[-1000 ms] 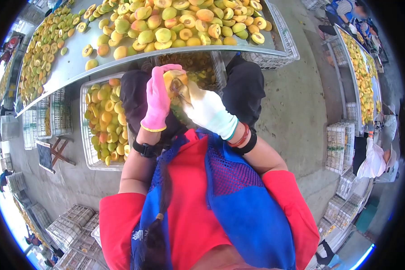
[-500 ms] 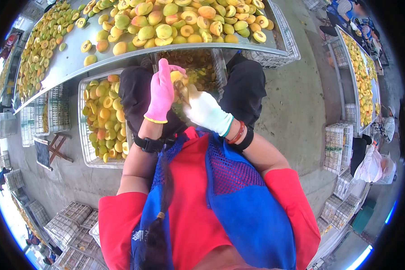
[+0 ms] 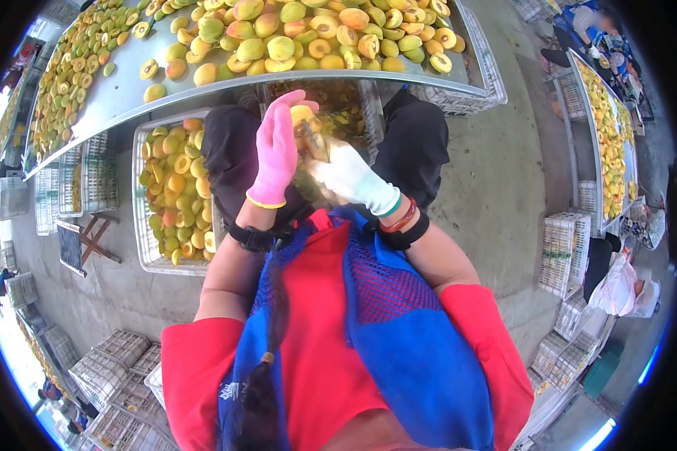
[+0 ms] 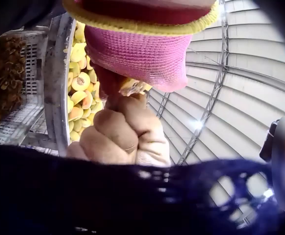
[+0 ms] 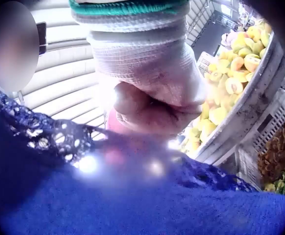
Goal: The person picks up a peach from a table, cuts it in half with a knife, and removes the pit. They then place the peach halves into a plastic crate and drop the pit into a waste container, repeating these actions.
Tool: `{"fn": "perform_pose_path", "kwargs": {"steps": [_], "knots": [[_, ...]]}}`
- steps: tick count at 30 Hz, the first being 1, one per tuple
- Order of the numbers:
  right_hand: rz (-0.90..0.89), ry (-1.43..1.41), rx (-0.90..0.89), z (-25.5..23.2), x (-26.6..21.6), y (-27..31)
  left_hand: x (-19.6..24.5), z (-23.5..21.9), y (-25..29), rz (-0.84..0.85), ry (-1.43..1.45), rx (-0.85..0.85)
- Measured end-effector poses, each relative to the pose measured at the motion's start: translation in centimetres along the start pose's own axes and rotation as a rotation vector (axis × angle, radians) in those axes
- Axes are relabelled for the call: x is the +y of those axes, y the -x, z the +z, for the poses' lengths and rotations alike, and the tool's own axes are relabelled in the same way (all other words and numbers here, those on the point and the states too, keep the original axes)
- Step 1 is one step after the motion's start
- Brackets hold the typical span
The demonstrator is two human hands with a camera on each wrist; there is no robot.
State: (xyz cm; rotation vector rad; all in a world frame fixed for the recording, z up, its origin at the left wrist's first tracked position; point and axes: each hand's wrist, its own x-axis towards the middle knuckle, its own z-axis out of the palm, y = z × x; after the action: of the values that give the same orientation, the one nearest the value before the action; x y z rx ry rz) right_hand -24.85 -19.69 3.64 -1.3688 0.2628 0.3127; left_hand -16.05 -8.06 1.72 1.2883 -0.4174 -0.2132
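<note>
In the head view, my pink-gloved left hand [image 3: 276,154] holds a yellow fruit [image 3: 302,116] at its fingers, above a crate between the knees. My white-gloved right hand [image 3: 353,177] meets it from the right, its stained fingers curled round a small, mostly hidden tool against the fruit. The left wrist view has the pink glove [image 4: 140,58] over the curled right fingers [image 4: 115,129], with a bit of fruit [image 4: 132,87] between. From the right wrist the white glove [image 5: 147,73] is seen with fingers bent; what they grip is hidden there.
A metal table [image 3: 135,101] heaped with halved fruit [image 3: 282,49] runs across the front. Left of the knees stands a full fruit crate [image 3: 139,214], with a folding stool [image 3: 90,240] beyond. Stacked crates [image 3: 564,252] and other people are at the right.
The fruit has turned: its brown cut middle faced the head camera a second ago, and its yellow side shows now. The left fingers, spread half a second ago, lie closer together round it.
</note>
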Motion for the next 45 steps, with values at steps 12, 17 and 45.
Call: {"fn": "perform_pose_path", "kwargs": {"steps": [12, 17, 45], "knots": [[-0.329, 0.502, 0.013, -0.8, 2.9, -0.9, -0.7, 0.6, -0.2, -0.075, 0.003, 0.119], [-0.437, 0.572, -0.009, -1.3, 3.3, -1.2, -1.4, 0.3, -0.3, -0.054, -0.103, 0.123], [-0.209, 0.417, -0.151, -0.2, 1.8, -1.6, -0.8, -0.8, -0.2, 0.168, -0.084, 0.068]]}}
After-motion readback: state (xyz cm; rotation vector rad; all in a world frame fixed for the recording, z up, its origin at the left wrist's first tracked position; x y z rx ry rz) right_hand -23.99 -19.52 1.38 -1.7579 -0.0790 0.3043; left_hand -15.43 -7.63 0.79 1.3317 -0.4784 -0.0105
